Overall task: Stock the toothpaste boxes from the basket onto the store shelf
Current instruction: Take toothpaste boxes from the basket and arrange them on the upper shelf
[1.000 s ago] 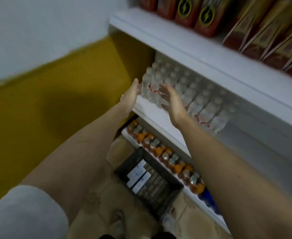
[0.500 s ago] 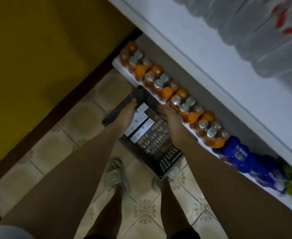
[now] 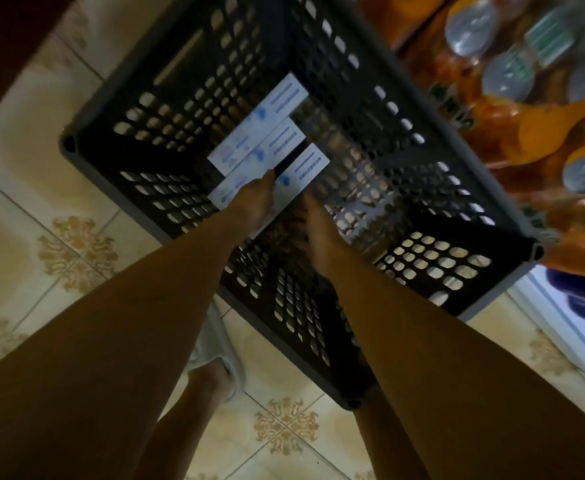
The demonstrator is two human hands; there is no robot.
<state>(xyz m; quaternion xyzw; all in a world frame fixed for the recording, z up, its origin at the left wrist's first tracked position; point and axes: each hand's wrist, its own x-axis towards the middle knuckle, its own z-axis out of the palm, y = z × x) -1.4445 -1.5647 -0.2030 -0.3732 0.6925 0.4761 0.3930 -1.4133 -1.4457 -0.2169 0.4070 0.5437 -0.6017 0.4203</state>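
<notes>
Both hands have come down from the shelf of clear bottles, where they were a second ago, and now reach into the dark perforated basket (image 3: 419, 188) on the tiled floor (image 3: 24, 188); half a second ago they were only arriving at its rim, so a fresh pick-up is starting. Three white toothpaste boxes lie side by side at the basket's bottom: a far box (image 3: 280, 98), a middle box (image 3: 267, 150) and a near box (image 3: 301, 171). The left hand (image 3: 253, 202) lies over the near box, its fingers (image 3: 267, 178) reaching the gap between middle and near boxes; whether they pinch it yet I cannot tell, since the hand hides the contact. The right hand (image 3: 318, 226) sits just beside the same box's right side, fingers blurred and apparently loosely spread, holding nothing visible. My judgement: the near box is the one about to be lifted, with three boxes left to stock. Orange drink bottles (image 3: 512, 74) on the lowest shelf stand just beside the basket, closer in view than before because the head has dipped low. A sandalled foot (image 3: 215, 372) stands by the basket's near corner
</notes>
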